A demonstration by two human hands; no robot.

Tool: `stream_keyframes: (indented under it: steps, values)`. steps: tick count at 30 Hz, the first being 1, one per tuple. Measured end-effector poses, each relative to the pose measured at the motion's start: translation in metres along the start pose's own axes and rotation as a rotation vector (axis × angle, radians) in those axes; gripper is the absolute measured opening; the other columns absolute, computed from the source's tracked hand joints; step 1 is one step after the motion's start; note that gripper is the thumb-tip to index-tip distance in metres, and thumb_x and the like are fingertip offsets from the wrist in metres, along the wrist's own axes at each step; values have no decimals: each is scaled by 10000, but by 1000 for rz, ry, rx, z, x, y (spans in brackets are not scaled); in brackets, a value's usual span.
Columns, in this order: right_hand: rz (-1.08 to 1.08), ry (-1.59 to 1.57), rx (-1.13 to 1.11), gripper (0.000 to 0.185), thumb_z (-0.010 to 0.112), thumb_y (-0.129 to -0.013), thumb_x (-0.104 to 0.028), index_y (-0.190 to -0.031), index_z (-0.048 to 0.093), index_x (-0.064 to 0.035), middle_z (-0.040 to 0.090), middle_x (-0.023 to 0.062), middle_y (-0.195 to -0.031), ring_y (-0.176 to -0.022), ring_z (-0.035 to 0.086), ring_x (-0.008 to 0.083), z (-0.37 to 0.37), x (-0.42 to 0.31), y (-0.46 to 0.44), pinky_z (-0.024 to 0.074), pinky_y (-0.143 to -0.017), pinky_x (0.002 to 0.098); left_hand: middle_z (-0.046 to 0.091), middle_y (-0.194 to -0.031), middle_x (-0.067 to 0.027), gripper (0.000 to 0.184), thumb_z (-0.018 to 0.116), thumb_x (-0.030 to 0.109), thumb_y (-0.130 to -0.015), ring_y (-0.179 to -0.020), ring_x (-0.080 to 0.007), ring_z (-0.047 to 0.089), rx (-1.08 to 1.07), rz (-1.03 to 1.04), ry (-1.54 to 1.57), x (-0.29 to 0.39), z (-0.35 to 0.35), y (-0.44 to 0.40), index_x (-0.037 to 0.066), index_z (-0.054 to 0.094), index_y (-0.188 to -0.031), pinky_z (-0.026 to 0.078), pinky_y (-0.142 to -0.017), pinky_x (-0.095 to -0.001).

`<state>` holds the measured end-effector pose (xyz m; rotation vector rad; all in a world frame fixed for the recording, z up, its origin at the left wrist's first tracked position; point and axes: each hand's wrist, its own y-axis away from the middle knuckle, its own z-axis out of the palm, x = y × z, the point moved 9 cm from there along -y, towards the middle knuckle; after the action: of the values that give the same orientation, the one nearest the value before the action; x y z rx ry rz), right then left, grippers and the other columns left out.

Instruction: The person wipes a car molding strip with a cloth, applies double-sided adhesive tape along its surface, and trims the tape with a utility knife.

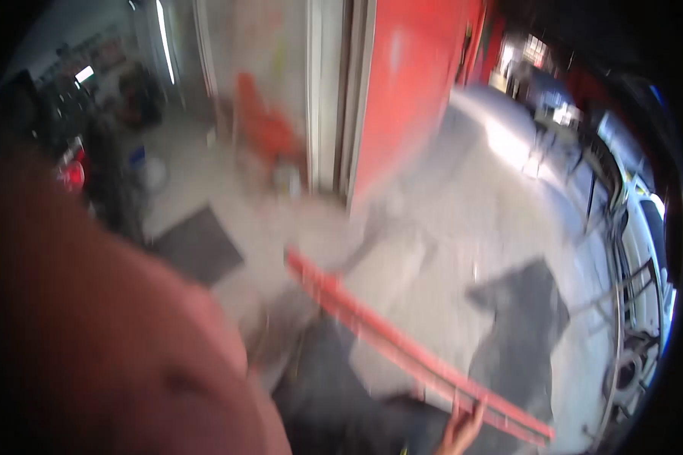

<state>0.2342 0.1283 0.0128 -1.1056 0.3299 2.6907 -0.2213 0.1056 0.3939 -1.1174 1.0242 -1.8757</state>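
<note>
A long, narrow red bar (387, 341) runs diagonally from the centre of the view down to the lower right. Near its lower right end, my right hand (463, 431) is closed on it, with fingers at the bar's edge. A large blurred skin-coloured shape, seemingly my left hand or arm (152, 334), fills the left side very close to the camera; its fingers cannot be made out. My dark clothing (326, 379) shows beneath the bar. Motion smears much of the picture.
A red wall panel (410, 83) stands by a doorway. Beyond it are an orange chair (262, 121) and a dark mat (199, 244) on the floor. A shadow (520, 326) falls on the floor. A vehicle (645, 243) and metal frames line the right side.
</note>
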Motion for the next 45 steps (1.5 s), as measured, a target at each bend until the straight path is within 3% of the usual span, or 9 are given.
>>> stream_keyframes:
  steps: [1, 3, 13, 18, 22, 26, 27, 39, 45]
  values:
    - [-2, 19, 273, 471, 631, -1053, -295, -1432, 549, -28, 584, 106, -1454, -1332, 551, 262, -20, -4, 3, 406, -1155, 543, 558, -1015, -52, 395, 548, 457, -966, -903, -174, 503, 21, -50, -16, -10, -2, 4, 80, 640, -1037, 426, -789, -349]
    - [62, -78, 38, 382, 616, -1067, -282, -1368, 603, -47, 605, 57, -1424, -1288, 559, 216, -72, 1, -4, 413, -1157, 514, 560, -1013, -51, 384, 551, 445, -965, -903, -174, 506, -35, -181, 2, -19, 15, 19, 79, 640, -1038, 429, -788, -349]
    - [12, -302, -165, 352, 545, -1093, -238, -1360, 608, -18, 648, 218, -1361, -1214, 670, 377, -35, 13, -1, 607, -1009, 524, 567, -1006, -48, 327, 569, 386, -961, -904, -175, 518, -269, -349, 24, 20, 42, -3, 76, 640, -1042, 441, -783, -347]
    - [-56, -353, -9, 329, 567, -1083, -211, -1328, 627, 0, 655, 195, -1365, -1270, 637, 351, -66, 19, -9, 568, -1062, 542, 571, -1002, -46, 300, 578, 356, -959, -905, -175, 524, -372, -424, 4, 32, 54, 6, 74, 640, -1044, 448, -781, -347]
    - [-13, -427, -241, 329, 558, -1085, -205, -1336, 618, -2, 650, 216, -1360, -1250, 648, 369, -29, 10, -3, 593, -1019, 558, 574, -999, -44, 278, 586, 332, -958, -906, -176, 529, -415, -432, 10, 32, 58, 11, 73, 640, -1045, 453, -779, -346]
    - [-48, -405, -23, 316, 573, -1077, -210, -1328, 631, -27, 651, 212, -1363, -1251, 647, 372, -48, 14, -9, 591, -1017, 561, 577, -996, -43, 257, 593, 308, -956, -906, -176, 534, -431, -429, 9, 38, 60, 15, 72, 640, -1047, 458, -777, -346]
    - [31, -478, -254, 314, 575, -1075, -205, -1326, 635, -25, 646, 212, -1373, -1281, 626, 372, -47, 15, -11, 563, -1053, 574, 577, -995, -43, 252, 595, 302, -956, -906, -176, 535, -423, -438, 3, 39, 58, 18, 72, 640, -1047, 459, -777, -346]
    - [-28, -470, -237, 310, 568, -1076, -184, -1310, 640, 6, 659, 187, -1364, -1299, 616, 349, -52, 2, -22, 498, -1133, 582, 586, -985, -38, 192, 616, 230, -951, -908, -177, 550, -400, -397, 30, 57, 52, 23, 68, 639, -1052, 475, -771, -344]
    - [-14, -534, -238, 308, 581, -1070, -179, -1265, 652, 48, 670, 212, -1331, -1277, 626, 330, -57, 4, -24, 475, -1164, 537, 524, -1083, -59, 280, 645, 187, -961, -948, -140, 509, 401, -130, -272, 18, -82, 85, 61, 558, -1195, 441, -827, -326]
